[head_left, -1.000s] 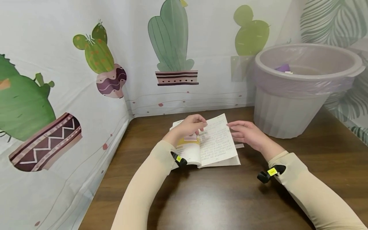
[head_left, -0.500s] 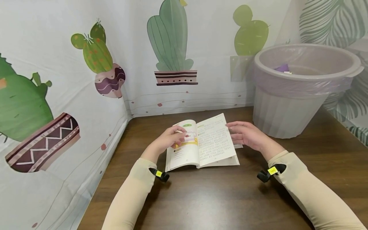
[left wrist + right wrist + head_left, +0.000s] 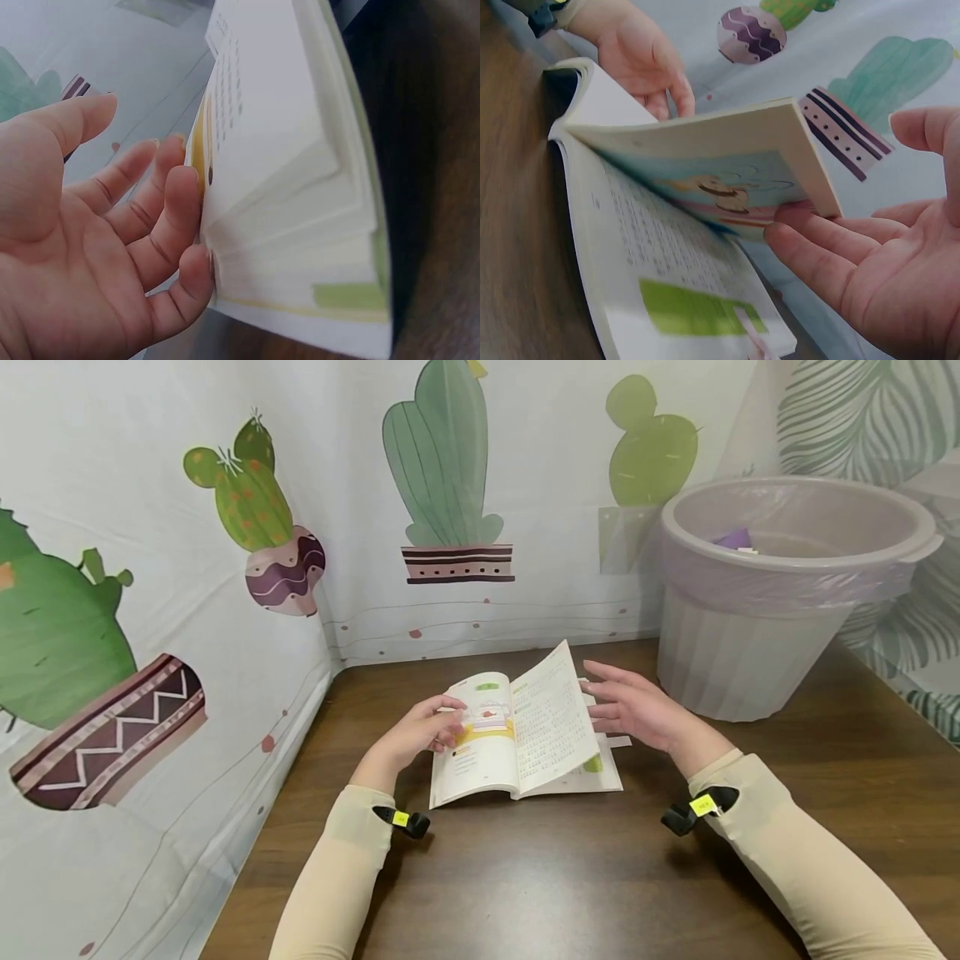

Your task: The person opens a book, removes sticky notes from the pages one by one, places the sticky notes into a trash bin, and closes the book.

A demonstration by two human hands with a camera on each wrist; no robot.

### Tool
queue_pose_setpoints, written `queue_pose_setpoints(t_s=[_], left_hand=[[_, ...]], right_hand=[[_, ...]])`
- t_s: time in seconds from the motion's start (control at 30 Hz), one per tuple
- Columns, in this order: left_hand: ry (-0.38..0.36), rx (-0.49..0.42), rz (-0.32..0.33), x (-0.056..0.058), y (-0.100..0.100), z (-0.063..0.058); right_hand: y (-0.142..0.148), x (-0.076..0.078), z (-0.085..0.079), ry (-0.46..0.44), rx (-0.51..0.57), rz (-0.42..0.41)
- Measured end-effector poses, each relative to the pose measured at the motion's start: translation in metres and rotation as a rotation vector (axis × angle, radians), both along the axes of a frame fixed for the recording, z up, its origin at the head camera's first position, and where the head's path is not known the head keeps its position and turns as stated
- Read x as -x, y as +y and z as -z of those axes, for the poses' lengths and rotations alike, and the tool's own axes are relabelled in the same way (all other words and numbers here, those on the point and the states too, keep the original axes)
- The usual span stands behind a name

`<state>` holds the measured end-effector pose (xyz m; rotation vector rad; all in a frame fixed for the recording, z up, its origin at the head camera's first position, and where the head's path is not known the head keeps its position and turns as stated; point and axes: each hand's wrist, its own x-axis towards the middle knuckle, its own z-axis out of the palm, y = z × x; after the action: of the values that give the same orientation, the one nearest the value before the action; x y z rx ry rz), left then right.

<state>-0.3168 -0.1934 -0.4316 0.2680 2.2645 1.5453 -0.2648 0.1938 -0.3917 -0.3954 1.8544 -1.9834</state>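
Note:
An open book point(image 3: 465, 768) lies on the table in the head view, a drawing and text on its left page. Its raised right-hand leaf point(image 3: 551, 718) slants upward from the spine. At the left page's outer edge is my left hand point(image 3: 416, 731), its fingertips point(image 3: 191, 270) against the book and its thumb apart. My right hand point(image 3: 633, 706) is at the raised leaf's outer edge. In the right wrist view, its extended fingers point(image 3: 817, 244) touch the underside of that leaf, which bears a coloured picture point(image 3: 727, 191). Below it shows a page with text and a green block point(image 3: 690, 307).
A grey bin point(image 3: 742, 643) with a plastic liner stands at the back right, a purple item point(image 3: 733, 539) inside. A pale strip point(image 3: 619, 742) sticks out from the book's right side. Cactus-printed cloth point(image 3: 360, 527) hangs behind and left of the brown table point(image 3: 540, 877).
My left hand has moved left from over the book to its left edge, uncovering the left page. The right-hand leaf has risen higher, with my right fingers moving slightly left and up.

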Motion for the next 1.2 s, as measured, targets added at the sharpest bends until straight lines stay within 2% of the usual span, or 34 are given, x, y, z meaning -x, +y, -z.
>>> queue_pose_setpoints(t_s=[0.17, 0.47, 0.77, 1.0, 1.13, 1.2], left_hand=[[-0.004, -0.014, 0.001, -0.001, -0.003, -0.001], [-0.012, 0.003, -0.038, 0.002, -0.007, 0.002], [-0.046, -0.012, -0.054, 0.003, -0.021, 0.002], [-0.108, -0.018, -0.084, 0.007, -0.030, 0.006], [-0.110, -0.017, -0.082, 0.009, -0.035, 0.007], [-0.113, -0.014, -0.083, 0.008, -0.037, 0.007]], right_hand=[[-0.018, 0.000, -0.005, 0.014, -0.023, -0.016], [-0.049, 0.000, -0.009, 0.072, -0.083, -0.025], [-0.080, -0.006, -0.006, 0.146, -0.188, -0.034], [-0.095, -0.014, 0.006, 0.311, -0.253, -0.069], [-0.101, -0.018, 0.012, 0.436, -0.293, -0.109], [-0.104, -0.021, 0.015, 0.465, -0.324, -0.120]])
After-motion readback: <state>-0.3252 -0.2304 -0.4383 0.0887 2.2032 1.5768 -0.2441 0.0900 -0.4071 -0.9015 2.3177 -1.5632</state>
